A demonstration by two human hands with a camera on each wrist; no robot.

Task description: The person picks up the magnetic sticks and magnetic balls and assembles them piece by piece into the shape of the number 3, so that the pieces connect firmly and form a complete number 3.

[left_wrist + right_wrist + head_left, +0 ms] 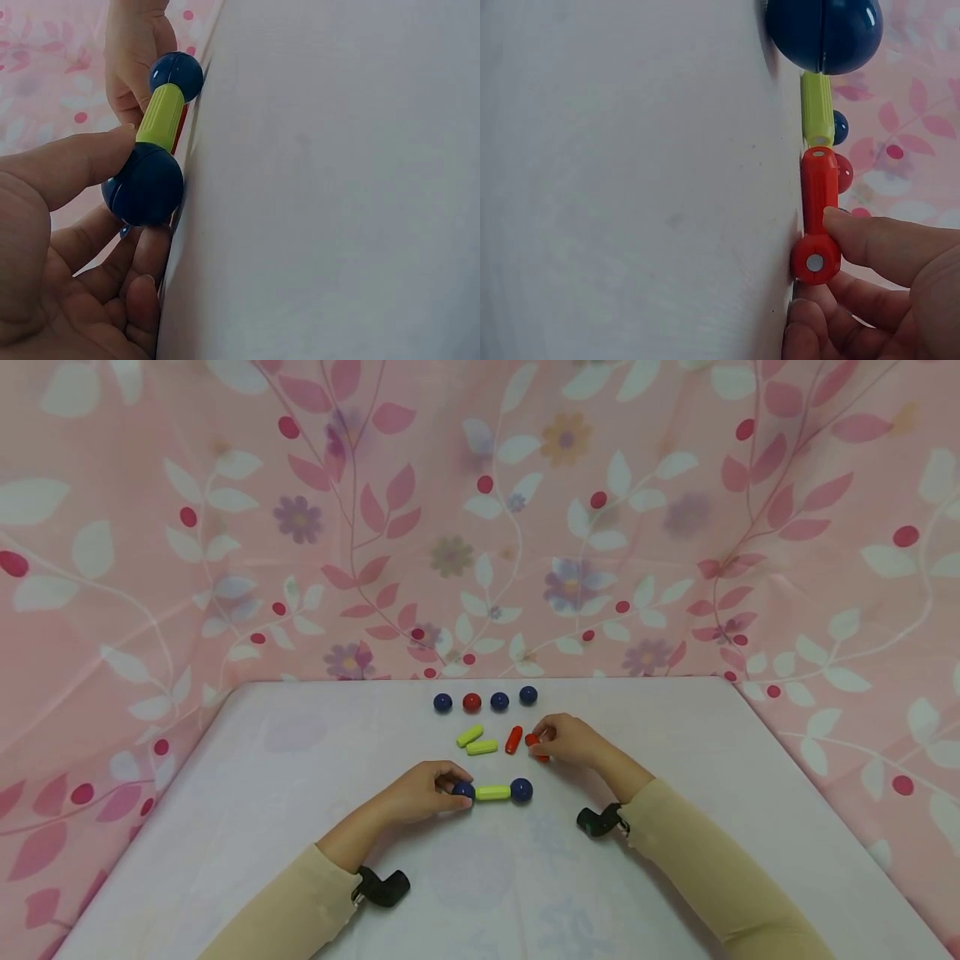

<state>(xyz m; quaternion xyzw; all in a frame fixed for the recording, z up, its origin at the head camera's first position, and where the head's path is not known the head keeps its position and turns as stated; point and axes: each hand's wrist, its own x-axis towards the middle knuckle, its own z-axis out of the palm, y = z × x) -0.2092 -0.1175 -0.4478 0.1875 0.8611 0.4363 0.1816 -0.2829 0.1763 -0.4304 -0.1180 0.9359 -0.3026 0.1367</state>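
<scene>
In the head view, the left hand [426,792] pinches the left blue ball [463,790] of a joined piece lying on the near part of the desk [675,718], with a yellow rod [492,793] in its middle and another blue ball [521,790] at its right end. Beyond it and to the right, the right hand [572,742] pinches a red rod [532,740] just beside a second red rod [513,740]; two loose yellow rods [482,747] lie left of these, and a row of four balls, one of them red [472,702], stands farther off. The step looks like picking up that rod to add to the piece; it would pay to lift it clear without nudging its neighbour. In the left wrist view, thumb and fingers close about the near ball while the far one is ungripped; a light, steady pinch should keep the piece from rolling. In the right wrist view, the thumb lies against the rod with fingers on its other side, and its silver end [814,262] faces out; gripping nearer the middle would probably leave both ends free for a straight join.
</scene>
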